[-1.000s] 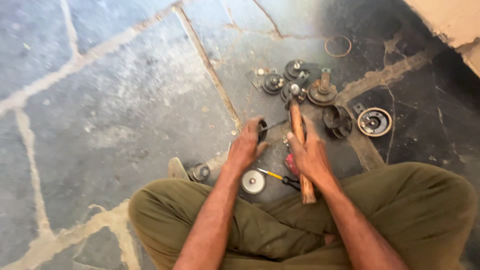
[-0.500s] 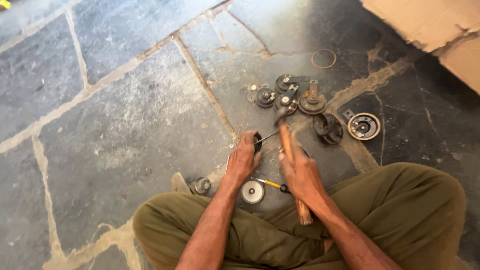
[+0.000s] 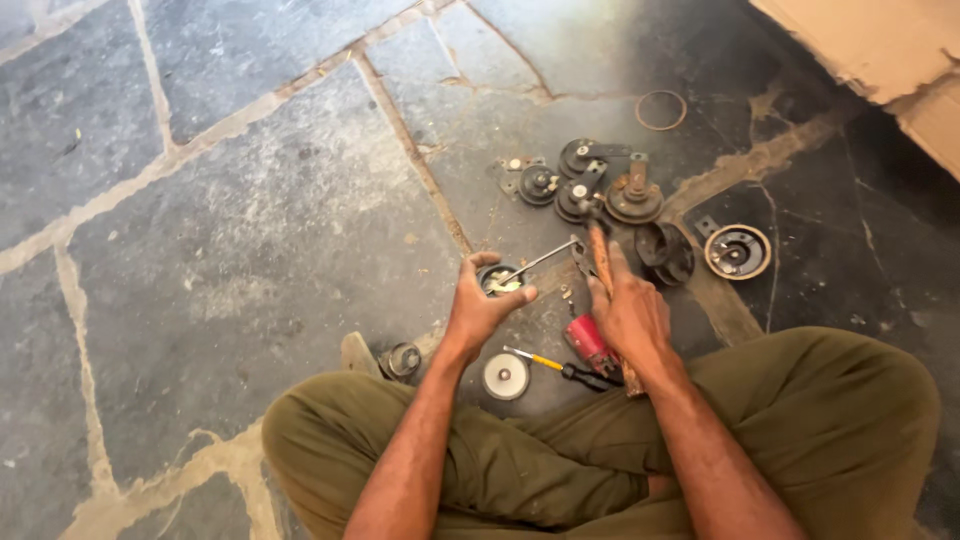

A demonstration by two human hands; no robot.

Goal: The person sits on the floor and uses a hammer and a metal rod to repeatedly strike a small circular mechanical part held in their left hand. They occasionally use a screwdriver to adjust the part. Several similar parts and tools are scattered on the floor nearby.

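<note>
Round metal part (image 3: 499, 281), wooden-handled hammer (image 3: 603, 262), stone floor (image 3: 240, 230)

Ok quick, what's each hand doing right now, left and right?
Left hand: closed on a small round dark metal part with a thin metal rod sticking out.
Right hand: closed around a wooden-handled hammer.

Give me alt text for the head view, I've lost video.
A person sits cross-legged on a stone floor, the left hand gripping a small round metal part and the right hand holding a wooden-handled hammer. Dark disc-shaped parts, a screwdriver and a ring lie around.
</note>
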